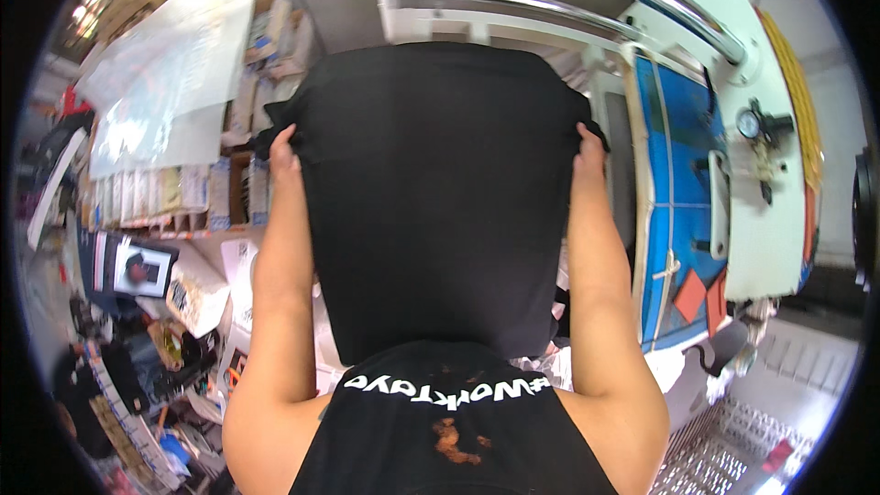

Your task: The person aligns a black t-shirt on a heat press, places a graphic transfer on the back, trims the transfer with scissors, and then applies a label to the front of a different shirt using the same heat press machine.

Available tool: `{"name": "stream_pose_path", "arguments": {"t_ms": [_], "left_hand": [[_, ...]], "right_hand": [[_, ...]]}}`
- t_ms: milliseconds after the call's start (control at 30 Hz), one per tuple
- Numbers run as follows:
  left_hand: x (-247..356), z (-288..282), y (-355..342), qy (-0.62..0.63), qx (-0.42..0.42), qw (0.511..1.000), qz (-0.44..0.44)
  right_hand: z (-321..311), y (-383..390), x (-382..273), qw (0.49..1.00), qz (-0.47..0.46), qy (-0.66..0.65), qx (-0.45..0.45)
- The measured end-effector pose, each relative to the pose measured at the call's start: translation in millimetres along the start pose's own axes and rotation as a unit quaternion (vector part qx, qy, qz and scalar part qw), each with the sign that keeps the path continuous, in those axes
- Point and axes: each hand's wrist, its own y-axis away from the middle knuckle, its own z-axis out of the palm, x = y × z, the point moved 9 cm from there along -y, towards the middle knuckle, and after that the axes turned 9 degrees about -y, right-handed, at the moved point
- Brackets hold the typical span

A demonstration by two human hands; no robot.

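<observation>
One broad black garment: spread out in front of the person's body, at the middle of the view [440,192]; its face is plain, with no print to be made out, and what lies under it is hidden.
Spreading: apparently mostly done, since the main face looks open to full width and nearly smooth.
Blue panel: upright strip to the right of the garment, apart from it [687,147].
Clear plastic sheet: on the left, over cardboard boxes [165,82], away from the garment.
Hands: left [285,151] and right [589,154] at opposite side edges, each seemingly closed on fabric, thumb uppermost; the other fingers are mostly hidden, so how tight cannot be told.
Side edges: bunched at both hands, judged the part left unsettled.
Gauge: small and round, on the white machine side at far right [749,123], clear of the work.
</observation>
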Motion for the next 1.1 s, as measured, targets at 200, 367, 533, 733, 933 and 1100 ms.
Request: {"name": "stream_pose_path", "arguments": {"t_ms": [200,367,533,733,933,1100], "left_hand": [[-1,48,30,0.027,-0.056,0.997,-0.055],[-7,26,3,0.037,-0.061,0.996,-0.048],[-18,19,-12,0.058,-0.049,0.996,-0.043],[-14,40,28,-0.367,0.146,0.918,0.029],[-48,47,164,-0.415,0.020,0.908,-0.052],[-93,-35,316,-0.395,-0.030,0.917,-0.037]], "right_hand": [[-13,5,-13,0.995,0.001,0.005,0.098],[-4,21,-29,0.990,-0.072,0.056,0.110],[5,46,-41,0.971,-0.124,0.113,0.170],[48,78,-55,0.726,-0.145,0.650,0.170],[-5,156,-5,0.906,-0.074,0.403,-0.106],[-156,293,36,0.924,0.156,0.350,-0.020]]}}
